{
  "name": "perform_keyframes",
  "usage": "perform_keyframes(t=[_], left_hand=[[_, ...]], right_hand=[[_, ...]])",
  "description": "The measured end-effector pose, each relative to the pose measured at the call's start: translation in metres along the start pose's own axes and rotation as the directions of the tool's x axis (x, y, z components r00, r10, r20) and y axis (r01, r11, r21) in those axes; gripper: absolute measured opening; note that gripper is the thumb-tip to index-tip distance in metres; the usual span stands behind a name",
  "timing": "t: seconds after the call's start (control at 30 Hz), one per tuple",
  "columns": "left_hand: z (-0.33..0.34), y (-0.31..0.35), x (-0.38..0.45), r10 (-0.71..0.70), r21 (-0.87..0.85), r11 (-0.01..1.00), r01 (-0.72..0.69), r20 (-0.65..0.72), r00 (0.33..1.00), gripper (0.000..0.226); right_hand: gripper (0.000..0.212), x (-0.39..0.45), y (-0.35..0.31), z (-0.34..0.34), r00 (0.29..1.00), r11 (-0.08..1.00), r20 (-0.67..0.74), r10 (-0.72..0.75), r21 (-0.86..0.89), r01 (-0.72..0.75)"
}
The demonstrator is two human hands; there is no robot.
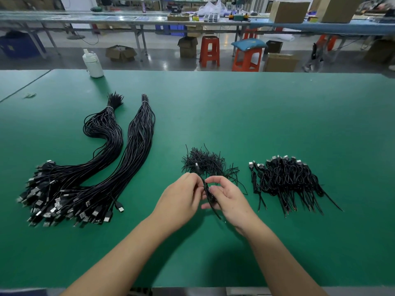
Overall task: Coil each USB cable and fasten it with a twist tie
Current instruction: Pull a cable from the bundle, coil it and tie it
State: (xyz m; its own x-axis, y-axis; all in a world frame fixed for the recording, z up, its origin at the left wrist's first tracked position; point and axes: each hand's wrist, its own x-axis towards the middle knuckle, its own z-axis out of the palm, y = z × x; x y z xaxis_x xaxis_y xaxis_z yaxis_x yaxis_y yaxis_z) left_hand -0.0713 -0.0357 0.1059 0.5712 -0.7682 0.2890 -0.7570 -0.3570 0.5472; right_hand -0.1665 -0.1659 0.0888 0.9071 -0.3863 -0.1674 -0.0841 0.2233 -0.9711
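Both hands' fingers [215, 190] clamp a coiled cable [210, 196] amid open green table [277, 116].

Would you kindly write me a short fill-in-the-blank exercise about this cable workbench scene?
1. Both hands hold one coiled black USB cable above the ____ table mat.
2. The pile of finished coiled cables lies to the ____ of the hands.
3. The white plastic bottle stands at the table's ____ edge.

Missing words: green; right; far
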Motion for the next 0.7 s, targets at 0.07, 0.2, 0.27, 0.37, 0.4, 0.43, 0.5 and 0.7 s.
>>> perform_keyframes(t=[0.07, 0.2, 0.27, 0.37, 0.4, 0.43, 0.5, 0.7], left_hand=[[-0.003, -0.002, 0.002, 0.002, -0.027, 1.0, -0.002, -0.007, 1.0, 0.013], [-0.005, -0.004, 0.002, 0.017, -0.1, 0.995, -0.02, -0.029, 0.999, 0.013], [-0.005, -0.003, 0.002, 0.05, -0.053, 0.997, -0.053, -0.057, 0.997, 0.009], [-0.007, -0.004, 0.002, 0.192, 0.188, 0.967, -0.172, -0.093, 0.977, 0.011], [-0.008, -0.006, 0.002, 0.258, 0.279, 0.934, -0.224, -0.089, 0.962, 0.014], [-0.009, -0.008, 0.002, 0.306, 0.336, 0.905, -0.262, -0.085, 0.948, 0.017], [-0.009, -0.01, 0.001, 0.354, 0.385, 0.874, -0.297, -0.087, 0.931, 0.019], [-0.004, -0.011, -0.003, 0.162, 0.21, 0.967, -0.146, -0.06, 0.985, 0.015]], right_hand=[[0.019, -0.001, -0.001, -0.003, 0.997, 0.999, 0.069, 0.038, 0.015, -0.04], [0.019, 0.001, -0.006, -0.001, 0.997, 1.0, 0.081, -0.014, 0.015, 0.013], [0.012, 0.003, -0.009, 0.0, 0.999, 0.997, 0.037, -0.037, -0.064, 0.039], [0.008, 0.005, -0.012, -0.002, 0.999, 0.97, -0.007, -0.036, -0.243, 0.034], [0.01, 0.005, -0.013, -0.003, 0.999, 0.964, -0.008, -0.035, -0.265, 0.032], [0.013, 0.005, -0.013, -0.002, 0.999, 0.97, 0.005, -0.033, -0.242, 0.033], [0.013, 0.004, -0.013, 0.003, 0.999, 0.996, 0.044, -0.009, -0.089, 0.013], [0.014, 0.005, -0.008, 0.012, 0.999, 0.991, -0.042, -0.021, 0.128, 0.026]])
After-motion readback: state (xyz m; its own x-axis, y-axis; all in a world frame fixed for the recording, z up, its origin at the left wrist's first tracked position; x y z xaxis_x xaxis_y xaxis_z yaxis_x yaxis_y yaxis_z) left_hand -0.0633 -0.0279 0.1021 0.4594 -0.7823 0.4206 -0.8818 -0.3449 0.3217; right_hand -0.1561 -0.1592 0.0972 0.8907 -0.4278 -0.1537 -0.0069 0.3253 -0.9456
